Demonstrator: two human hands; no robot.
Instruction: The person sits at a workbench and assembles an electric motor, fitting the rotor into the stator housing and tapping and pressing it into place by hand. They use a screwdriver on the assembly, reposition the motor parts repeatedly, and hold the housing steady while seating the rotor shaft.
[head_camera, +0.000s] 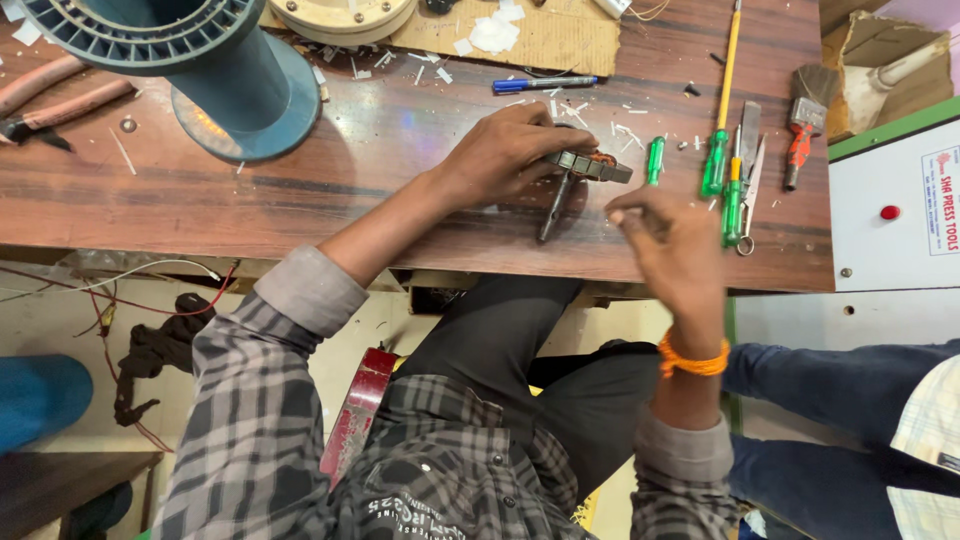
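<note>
Near the bench's (300, 200) front edge, left hand (505, 150) clamped on a stiff, likely heavy metal part (590, 166), best gripped along its long sides; right hand (670, 240) beside it, fingers loose, holding nothing visible; screwdrivers (725, 150) just right.

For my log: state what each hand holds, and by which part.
The left hand holds a grey metal block by its left end, pressed to the table. The right hand hovers just below the block; whether its fingertips pinch anything cannot be told.

White-red label (941, 201), right machine panel (880, 250)
</note>
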